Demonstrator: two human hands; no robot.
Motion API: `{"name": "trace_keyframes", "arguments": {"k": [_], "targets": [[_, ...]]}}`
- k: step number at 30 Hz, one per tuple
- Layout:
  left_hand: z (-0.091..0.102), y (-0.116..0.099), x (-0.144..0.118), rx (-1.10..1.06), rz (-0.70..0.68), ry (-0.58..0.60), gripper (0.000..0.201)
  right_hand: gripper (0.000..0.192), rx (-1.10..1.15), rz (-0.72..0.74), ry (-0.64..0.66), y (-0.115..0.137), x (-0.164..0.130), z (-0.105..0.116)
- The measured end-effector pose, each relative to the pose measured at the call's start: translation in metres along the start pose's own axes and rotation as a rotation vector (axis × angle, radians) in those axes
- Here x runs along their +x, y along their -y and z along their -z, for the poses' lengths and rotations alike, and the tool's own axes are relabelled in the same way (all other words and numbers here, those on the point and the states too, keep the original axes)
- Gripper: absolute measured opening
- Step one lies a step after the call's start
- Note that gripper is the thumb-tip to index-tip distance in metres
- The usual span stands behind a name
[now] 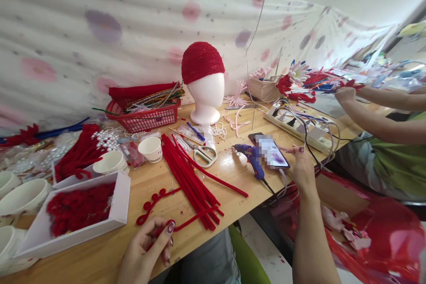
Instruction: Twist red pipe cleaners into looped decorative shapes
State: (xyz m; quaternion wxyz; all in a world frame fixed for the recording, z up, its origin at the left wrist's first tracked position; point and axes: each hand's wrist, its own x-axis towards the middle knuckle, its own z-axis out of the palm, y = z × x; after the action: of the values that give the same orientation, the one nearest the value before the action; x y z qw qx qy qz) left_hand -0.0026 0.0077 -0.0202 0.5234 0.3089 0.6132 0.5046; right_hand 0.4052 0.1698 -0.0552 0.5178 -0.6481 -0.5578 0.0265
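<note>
My left hand (151, 246) is closed at the table's front edge, pinching a red chenille stem (196, 218) whose near end curls at my fingertips. The stem's other end lies across a bundle of straight red chenille stems (186, 182). Just beyond that hand is a bent red stem with small round loops (153, 204). My right hand (301, 162) is beside a lit phone (278, 155), a finger stretched toward its screen; I cannot tell whether it touches. Nothing shows in that hand. A blue glue gun (253, 159) lies left of the phone.
White-handled scissors (205, 156) and a paper cup (150, 150) lie beyond the bundle. A white foam head (208, 97) wears a red cap (202, 62). At left is a white tray (123, 199) of red pieces. A power strip (299, 131) trails cables near a co-worker's arms (376, 111).
</note>
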Motion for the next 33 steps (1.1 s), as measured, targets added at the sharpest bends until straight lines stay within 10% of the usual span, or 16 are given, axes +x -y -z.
{"name": "trace_keyframes", "arguments": {"k": [33], "targets": [[0.003,0.005,-0.002,-0.002,-0.01,0.007,0.047,0.067,0.047,0.004,0.015,0.018,-0.008,-0.007]]}}
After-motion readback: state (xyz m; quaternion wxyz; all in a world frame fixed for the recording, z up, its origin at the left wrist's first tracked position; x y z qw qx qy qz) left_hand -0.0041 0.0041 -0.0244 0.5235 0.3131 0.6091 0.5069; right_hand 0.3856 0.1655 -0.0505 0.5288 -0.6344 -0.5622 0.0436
